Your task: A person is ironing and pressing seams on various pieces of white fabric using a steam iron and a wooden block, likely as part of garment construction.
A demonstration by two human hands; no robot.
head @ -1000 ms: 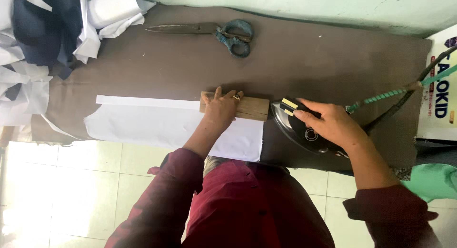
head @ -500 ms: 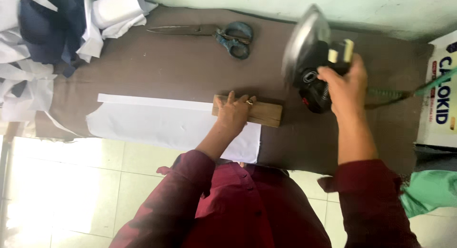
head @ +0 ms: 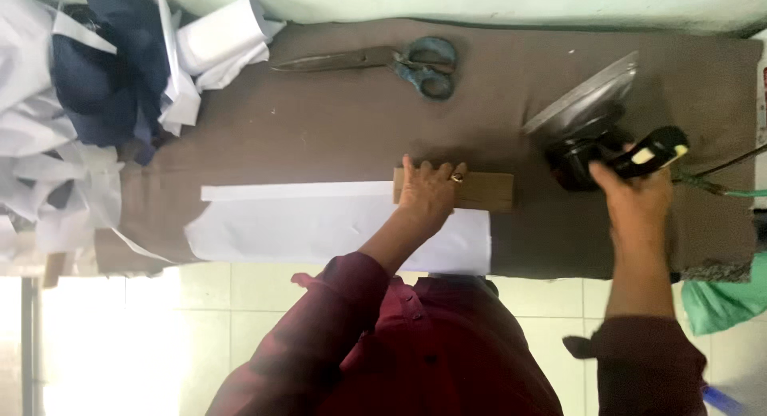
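My left hand (head: 429, 191) lies flat on a small wooden block (head: 483, 192), pressing it onto the folded edge of a long white cloth piece (head: 319, 224) on the brown padded table (head: 335, 128). My right hand (head: 635, 200) grips the handle of a black electric iron (head: 591, 124), which stands tipped up on its heel at the right of the table, its shiny soleplate facing left. The iron's cord (head: 723, 184) runs off to the right.
Large metal scissors (head: 383, 63) with blue-grey handles lie at the back of the table. A heap of white and dark blue fabric pieces (head: 96, 89) fills the left end. Something green (head: 723, 300) hangs at the right edge. Pale floor tiles show below the table.
My right hand lifted the iron off the cloth beside the block, swung it up and set it on its heel further right. My left hand stayed on the block.
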